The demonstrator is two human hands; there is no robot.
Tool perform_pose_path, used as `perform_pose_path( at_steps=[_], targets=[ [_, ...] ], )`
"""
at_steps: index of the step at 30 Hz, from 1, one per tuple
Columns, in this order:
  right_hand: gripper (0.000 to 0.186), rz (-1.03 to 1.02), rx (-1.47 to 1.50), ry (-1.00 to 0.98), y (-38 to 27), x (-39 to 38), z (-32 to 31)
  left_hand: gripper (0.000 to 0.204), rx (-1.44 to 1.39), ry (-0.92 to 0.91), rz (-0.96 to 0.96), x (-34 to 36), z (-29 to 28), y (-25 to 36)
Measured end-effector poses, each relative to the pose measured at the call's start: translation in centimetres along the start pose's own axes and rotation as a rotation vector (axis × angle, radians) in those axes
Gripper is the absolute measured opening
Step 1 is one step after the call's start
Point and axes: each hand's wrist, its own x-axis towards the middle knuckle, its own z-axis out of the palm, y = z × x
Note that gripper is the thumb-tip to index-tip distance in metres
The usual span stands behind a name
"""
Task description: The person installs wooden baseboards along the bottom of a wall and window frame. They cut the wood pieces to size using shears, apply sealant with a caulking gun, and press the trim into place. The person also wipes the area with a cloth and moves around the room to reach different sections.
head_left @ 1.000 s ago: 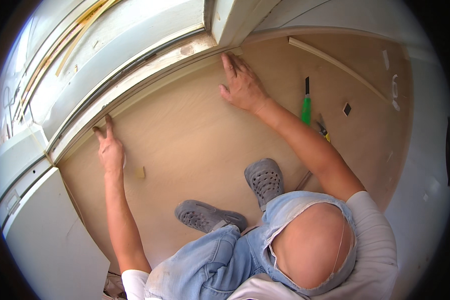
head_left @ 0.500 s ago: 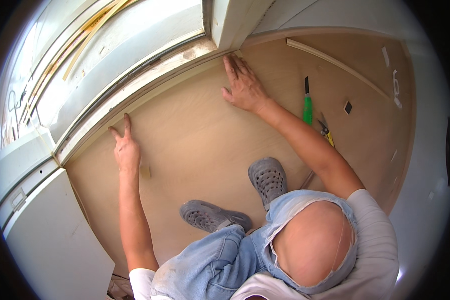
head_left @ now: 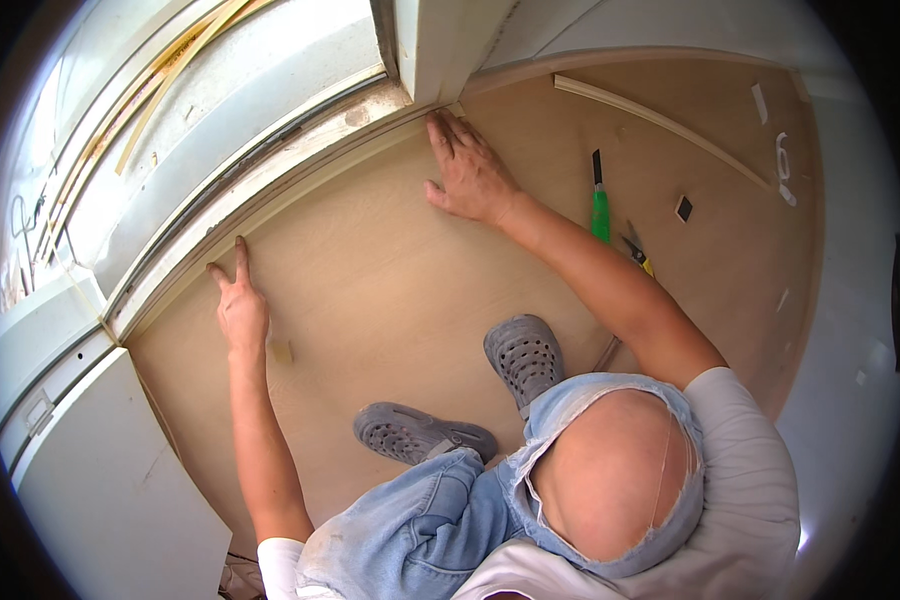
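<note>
Where the brown board floor (head_left: 400,290) meets the door sill (head_left: 270,165), a thin pale strip (head_left: 345,165) runs along the joint, from the corner post (head_left: 435,50) down to the left. Two fingertips of the left hand (head_left: 242,312) rest at the strip, index and middle fingers spread in a V; the remaining fingers fold under, and whether they hold anything cannot be told from this angle. The right hand (head_left: 473,180) lies palm down at the post end of the strip, fingers extended, thumb set apart, grasping nothing.

A white panel (head_left: 120,460) stands at the left; a pale wall (head_left: 850,330) bounds the floor at the right. Beyond the sill, long wood lengths (head_left: 170,75) lie in bright light.

Right of the right forearm are a green-handled knife (head_left: 600,212), with its dark blade pointing away from the person, and yellow-handled pliers (head_left: 637,250), partly covered by the forearm. Near them lie a small dark diamond-shaped piece (head_left: 683,209) and a long curved wood strip (head_left: 660,125). A tan scrap (head_left: 282,351) lies beside the left wrist. Two grey clogs (head_left: 523,358) stand between the arms.

White looped marks (head_left: 784,170) show on the board near the right wall.
</note>
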Motion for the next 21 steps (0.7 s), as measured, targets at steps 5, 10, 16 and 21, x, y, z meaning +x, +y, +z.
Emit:
perform_pose_path(
  at_steps=[5, 10, 16, 21],
  targets=[
    [0.085, 0.017, -0.044, -0.019, 0.9, 0.5, -0.5, 0.086, -0.010, -0.028, -0.006, 0.3, 0.0, 0.1],
    [0.084, 0.046, 0.004, -0.025, 0.4, 0.0, -0.1, 0.085, -0.008, -0.057, -0.003, 0.1, -0.4, -0.6],
    [0.072, 0.028, 0.037, 0.054, 1.9, -0.2, -0.3, 0.084, 0.013, -0.062, -0.001, -0.1, -0.4, 0.3],
    [0.056, 0.182, 0.169, 0.196, 2.3, -0.8, -1.1, 0.085, 0.051, -0.084, 0.000, 0.1, -0.7, 0.1]
  ],
)
